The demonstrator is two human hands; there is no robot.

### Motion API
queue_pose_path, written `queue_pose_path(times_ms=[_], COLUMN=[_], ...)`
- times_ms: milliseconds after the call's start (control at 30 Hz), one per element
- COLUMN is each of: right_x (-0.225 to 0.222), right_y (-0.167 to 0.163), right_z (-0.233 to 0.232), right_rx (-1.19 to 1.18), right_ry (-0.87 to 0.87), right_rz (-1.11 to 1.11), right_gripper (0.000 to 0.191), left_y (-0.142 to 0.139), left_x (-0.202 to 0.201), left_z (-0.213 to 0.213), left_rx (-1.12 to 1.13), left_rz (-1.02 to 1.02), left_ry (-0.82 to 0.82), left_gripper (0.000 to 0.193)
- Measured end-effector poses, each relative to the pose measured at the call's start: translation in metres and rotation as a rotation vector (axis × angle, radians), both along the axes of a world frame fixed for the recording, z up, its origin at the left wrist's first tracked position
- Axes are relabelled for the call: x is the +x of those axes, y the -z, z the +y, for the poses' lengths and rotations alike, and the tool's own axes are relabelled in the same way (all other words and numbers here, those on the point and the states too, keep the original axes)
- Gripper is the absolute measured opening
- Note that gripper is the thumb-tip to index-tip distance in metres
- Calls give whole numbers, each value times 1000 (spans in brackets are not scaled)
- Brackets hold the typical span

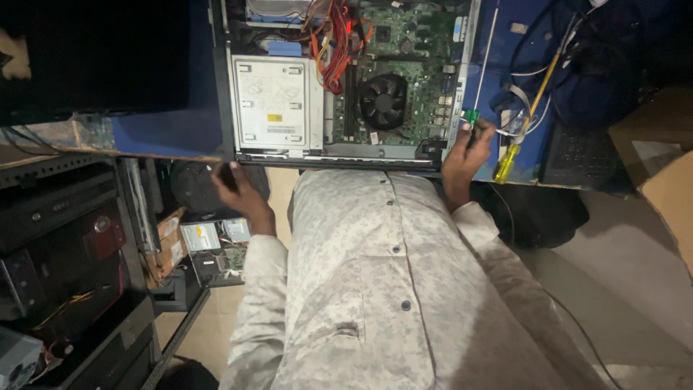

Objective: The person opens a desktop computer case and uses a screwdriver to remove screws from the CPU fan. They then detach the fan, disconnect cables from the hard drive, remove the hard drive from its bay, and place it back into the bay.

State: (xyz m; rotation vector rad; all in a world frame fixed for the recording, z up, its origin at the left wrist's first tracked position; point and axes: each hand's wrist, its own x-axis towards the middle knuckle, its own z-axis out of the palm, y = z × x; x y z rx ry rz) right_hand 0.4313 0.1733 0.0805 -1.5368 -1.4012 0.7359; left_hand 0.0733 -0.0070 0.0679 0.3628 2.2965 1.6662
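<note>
An open desktop computer case lies on a blue table, showing a green motherboard, a black fan, a silver drive cage and red and orange cables. My right hand is at the case's near right edge, pinching a small green-tipped tool. My left hand, its fingers curled, rests at the near left corner of the case by the table edge; I cannot tell whether it holds anything. My light patterned shirt fills the foreground.
A yellow-handled screwdriver lies on the table right of my right hand, among loose wires. Beyond it are a black keyboard and a cardboard box. A dark monitor stands at the left; shelves below hold computer parts.
</note>
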Motion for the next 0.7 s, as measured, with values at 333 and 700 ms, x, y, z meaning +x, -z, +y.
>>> queue_pose_path(times_ms=[333, 700], right_x=[1, 4], right_y=[0, 10], right_z=[4, -1], right_rx=[7, 72], right_ry=[-26, -9], right_rz=[-29, -104], right_gripper=[32, 31], left_y=[-5, -49], left_x=[-29, 67], left_z=[1, 97], left_rx=[-121, -160], left_rz=[45, 617], left_ry=[106, 903], left_gripper=[37, 30])
